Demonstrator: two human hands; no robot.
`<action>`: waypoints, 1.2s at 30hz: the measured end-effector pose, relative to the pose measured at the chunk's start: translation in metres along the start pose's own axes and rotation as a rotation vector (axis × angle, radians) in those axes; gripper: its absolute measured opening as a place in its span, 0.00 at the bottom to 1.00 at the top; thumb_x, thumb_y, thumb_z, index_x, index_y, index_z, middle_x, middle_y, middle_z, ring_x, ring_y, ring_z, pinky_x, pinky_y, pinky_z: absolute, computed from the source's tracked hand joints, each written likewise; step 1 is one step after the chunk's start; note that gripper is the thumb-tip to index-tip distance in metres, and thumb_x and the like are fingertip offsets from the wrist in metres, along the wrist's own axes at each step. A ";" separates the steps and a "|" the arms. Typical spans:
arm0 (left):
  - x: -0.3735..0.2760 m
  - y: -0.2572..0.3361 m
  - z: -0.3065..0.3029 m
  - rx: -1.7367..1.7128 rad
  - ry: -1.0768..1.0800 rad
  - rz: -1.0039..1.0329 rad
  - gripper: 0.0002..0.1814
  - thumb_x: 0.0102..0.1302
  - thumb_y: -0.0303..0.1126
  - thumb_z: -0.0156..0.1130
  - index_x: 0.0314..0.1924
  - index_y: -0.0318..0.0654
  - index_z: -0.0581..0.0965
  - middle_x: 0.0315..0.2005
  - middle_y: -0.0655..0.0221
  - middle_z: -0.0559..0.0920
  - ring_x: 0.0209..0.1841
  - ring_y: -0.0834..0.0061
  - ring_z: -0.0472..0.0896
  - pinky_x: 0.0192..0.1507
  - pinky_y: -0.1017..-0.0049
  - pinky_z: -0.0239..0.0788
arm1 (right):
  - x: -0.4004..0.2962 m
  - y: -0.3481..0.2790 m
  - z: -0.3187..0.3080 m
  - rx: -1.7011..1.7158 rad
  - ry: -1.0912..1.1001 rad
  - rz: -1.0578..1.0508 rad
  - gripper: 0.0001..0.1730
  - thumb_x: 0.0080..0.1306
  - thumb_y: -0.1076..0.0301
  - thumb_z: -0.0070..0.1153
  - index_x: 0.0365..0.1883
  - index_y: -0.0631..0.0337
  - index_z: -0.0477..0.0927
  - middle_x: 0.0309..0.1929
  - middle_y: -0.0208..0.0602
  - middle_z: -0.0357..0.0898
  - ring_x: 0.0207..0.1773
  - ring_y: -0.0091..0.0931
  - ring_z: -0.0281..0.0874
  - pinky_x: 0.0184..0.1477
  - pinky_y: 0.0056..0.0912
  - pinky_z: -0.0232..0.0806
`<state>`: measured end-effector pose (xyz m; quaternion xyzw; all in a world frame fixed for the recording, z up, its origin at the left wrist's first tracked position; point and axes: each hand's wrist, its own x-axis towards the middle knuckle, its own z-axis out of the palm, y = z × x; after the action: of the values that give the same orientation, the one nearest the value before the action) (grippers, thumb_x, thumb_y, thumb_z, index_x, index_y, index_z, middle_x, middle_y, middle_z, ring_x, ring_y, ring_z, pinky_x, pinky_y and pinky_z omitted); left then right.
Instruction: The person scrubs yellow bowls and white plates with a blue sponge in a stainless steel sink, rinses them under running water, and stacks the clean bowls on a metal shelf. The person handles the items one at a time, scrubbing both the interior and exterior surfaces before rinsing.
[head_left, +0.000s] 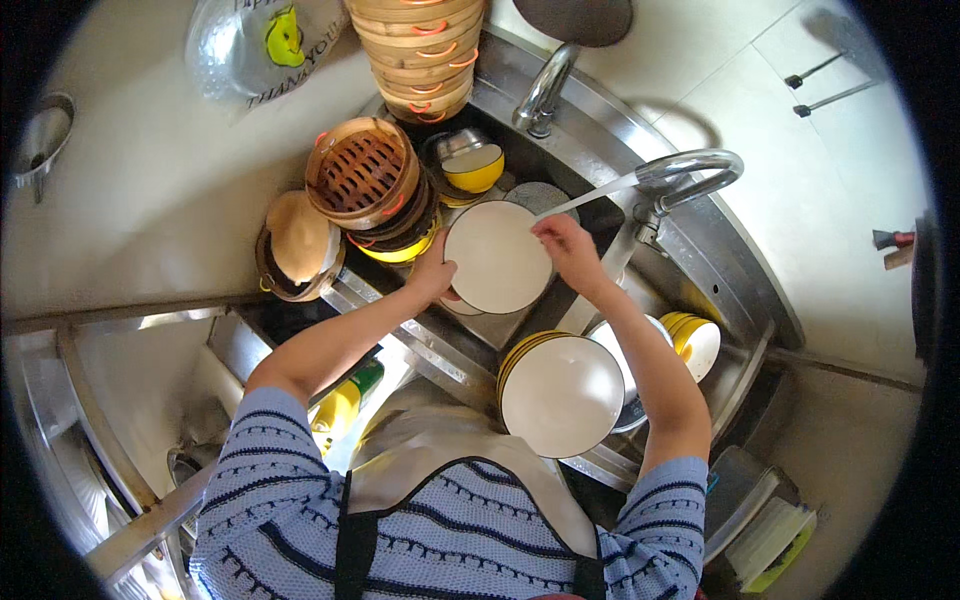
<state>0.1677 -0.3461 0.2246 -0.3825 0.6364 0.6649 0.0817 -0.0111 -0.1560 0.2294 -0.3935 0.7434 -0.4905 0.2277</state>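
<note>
My left hand (433, 270) grips the left rim of a large white bowl (498, 256) with a thin dark edge, thumb over the rim. The bowl's inside faces up, above the left basin of a steel sink (454, 367). At its right rim is my right hand (568, 251), fingers bent; whether they hold anything is unclear. A stream of water (589, 199) runs from the curved right faucet (694, 169) to the bowl's edge by my right fingertips. Below the bowl, part of another pale dish (461, 306) shows.
Bamboo steamers (364, 172) stand left of the basin, with a taller steamer stack (420, 64) behind. A yellow bowl (476, 169) sits at the basin's back. Stacked large bowls (562, 397) and smaller yellow bowls (697, 349) occupy the right side. A second faucet (544, 94) rises behind.
</note>
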 end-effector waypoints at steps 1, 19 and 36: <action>0.000 0.006 0.005 -0.011 -0.025 0.015 0.37 0.61 0.21 0.45 0.70 0.49 0.52 0.58 0.57 0.69 0.47 0.59 0.80 0.30 0.60 0.82 | 0.004 -0.014 0.001 -0.226 -0.016 -0.098 0.16 0.59 0.78 0.51 0.46 0.57 0.76 0.45 0.38 0.75 0.47 0.32 0.75 0.47 0.33 0.68; 0.072 0.037 0.030 -0.206 -0.399 -0.188 0.28 0.54 0.27 0.48 0.58 0.40 0.69 0.50 0.50 0.75 0.41 0.63 0.83 0.29 0.72 0.78 | 0.003 -0.059 -0.039 -1.007 -0.854 0.150 0.21 0.59 0.52 0.60 0.47 0.52 0.79 0.39 0.43 0.82 0.44 0.40 0.79 0.42 0.43 0.71; 0.083 0.062 0.022 -0.496 -0.907 -0.017 0.25 0.67 0.43 0.59 0.59 0.40 0.71 0.51 0.72 0.79 0.53 0.76 0.77 0.55 0.73 0.68 | 0.005 0.026 -0.087 1.030 -0.143 0.517 0.25 0.65 0.54 0.56 0.54 0.62 0.73 0.48 0.34 0.79 0.50 0.27 0.78 0.56 0.33 0.69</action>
<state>0.0637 -0.3685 0.2202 -0.0691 0.3569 0.8941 0.2617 -0.0861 -0.1066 0.2415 -0.0697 0.4635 -0.6897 0.5519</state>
